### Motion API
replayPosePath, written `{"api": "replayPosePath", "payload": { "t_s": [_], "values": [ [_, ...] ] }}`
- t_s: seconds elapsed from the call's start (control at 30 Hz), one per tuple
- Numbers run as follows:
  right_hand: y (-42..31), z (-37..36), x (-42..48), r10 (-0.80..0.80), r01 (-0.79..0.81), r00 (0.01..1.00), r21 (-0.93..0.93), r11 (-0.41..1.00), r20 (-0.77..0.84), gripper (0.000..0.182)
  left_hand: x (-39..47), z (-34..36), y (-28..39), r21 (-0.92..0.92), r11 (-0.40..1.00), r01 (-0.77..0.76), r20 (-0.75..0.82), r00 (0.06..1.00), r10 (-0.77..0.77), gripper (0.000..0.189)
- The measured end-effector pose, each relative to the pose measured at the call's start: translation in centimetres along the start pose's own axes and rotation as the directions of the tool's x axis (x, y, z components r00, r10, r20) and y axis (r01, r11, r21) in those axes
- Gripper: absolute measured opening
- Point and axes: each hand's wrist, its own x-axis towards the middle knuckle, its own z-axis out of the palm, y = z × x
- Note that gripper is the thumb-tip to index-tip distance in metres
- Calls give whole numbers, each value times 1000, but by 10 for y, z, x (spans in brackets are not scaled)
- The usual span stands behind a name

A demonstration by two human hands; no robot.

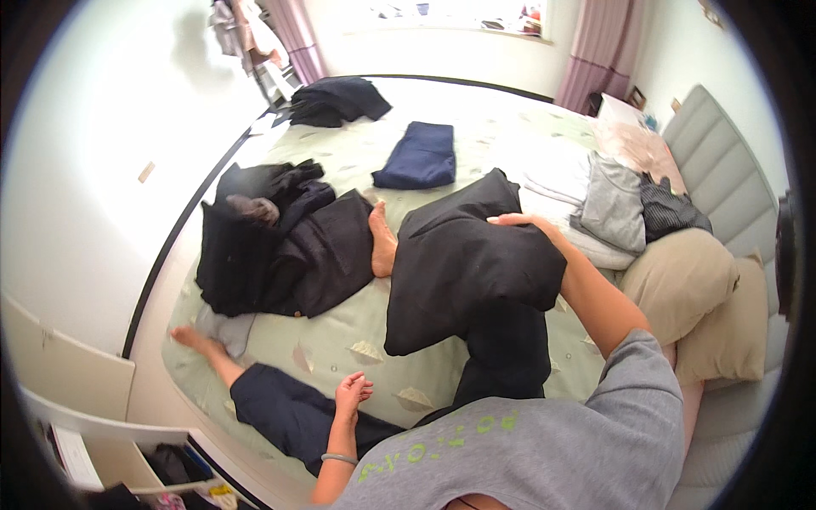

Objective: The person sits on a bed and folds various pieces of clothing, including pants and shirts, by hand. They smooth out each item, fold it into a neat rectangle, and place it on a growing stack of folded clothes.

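My right hand (515, 220) is on a black cloth garment (459, 255) that lies draped over my bent leg; its fingertips show on top, and whether they pinch the fabric is unclear. Nothing is in my left hand (354, 390), raised above my thigh with fingers loosely curled and apart. Ahead of me a folded navy garment (417, 156) rests on the light green bedspread (414, 376). To the left lies a heap of dark clothes (274, 242), a brownish crumpled piece (254, 209) on it. Beyond is a pile of black clothes (338, 101).
At right are a grey garment (613, 204), a dark striped garment (669, 207), beige pillows (679, 287) and the padded headboard (720, 146). A grey cloth (229, 328) lies near my left foot. At lower left stands an open drawer unit (121, 462) with clothes inside.
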Motion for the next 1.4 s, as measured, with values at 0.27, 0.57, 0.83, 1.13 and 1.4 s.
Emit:
{"api": "replayPosePath", "payload": {
  "t_s": [0.27,0.57,0.83,1.13,1.4],
  "values": [
    [-102,-14,36,-429,417,902,-165,894,-46,21,63,31,27,160,965,209,1,977,-212,23],
    [-144,-254,76,-424,323,847,-324,889,-320,38,105,37,33,54,920,389,119,912,-392,30],
    [-108,-168,188,-893,-223,-6,-871,-437,450,51,107,32,32,112,865,489,-6,871,-492,37],
    [-32,-103,443,-118,197,827,88,976,-550,96,109,43,40,115,833,542,-45,840,-540,41],
    [-45,-146,510,-42,120,821,100,988,-569,54,108,44,40,80,824,560,-28,828,-560,41]
  ]
}}
